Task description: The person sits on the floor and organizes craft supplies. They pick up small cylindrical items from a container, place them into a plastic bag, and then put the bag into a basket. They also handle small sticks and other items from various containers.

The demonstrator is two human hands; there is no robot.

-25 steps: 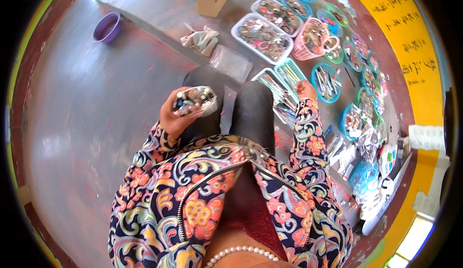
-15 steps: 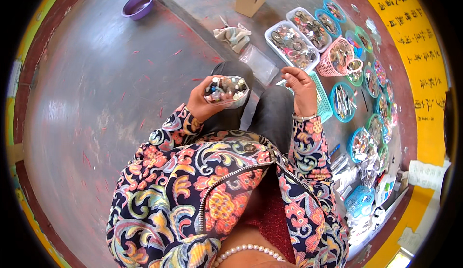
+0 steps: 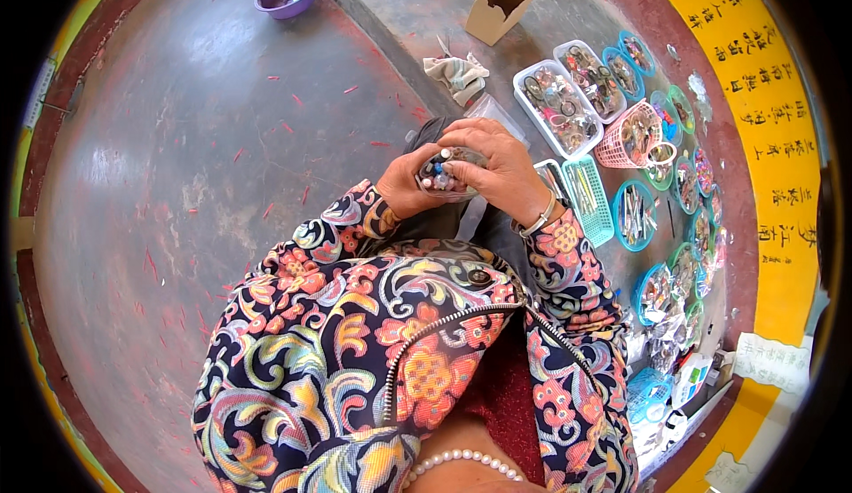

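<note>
My left hand [image 3: 404,184] is wrapped round a clear plastic bag [image 3: 451,195], its mouth facing up above my knees. Small mixed pieces [image 3: 437,173] in white, blue and dark colours fill it; they are too small to name. Over the bag's far right side curls my right hand [image 3: 506,169], its thumb on the pieces at the mouth and its fingers along the far rim. Whether a piece is pinched under those fingers is hidden. Beyond the right hand a flat clear plastic bag [image 3: 500,118] lies on the floor.
To the right stand white trays [image 3: 581,149], a pink basket [image 3: 612,151], a turquoise basket [image 3: 602,225] and several round baskets [image 3: 635,242] of small goods. Farther off are a cardboard box [image 3: 491,24], a crumpled cloth [image 3: 461,74] and a purple basin [image 3: 286,5].
My right hand has come left from above the turquoise basket onto the mouth of the held bag. The left hand and bag have shifted slightly right and down in view.
</note>
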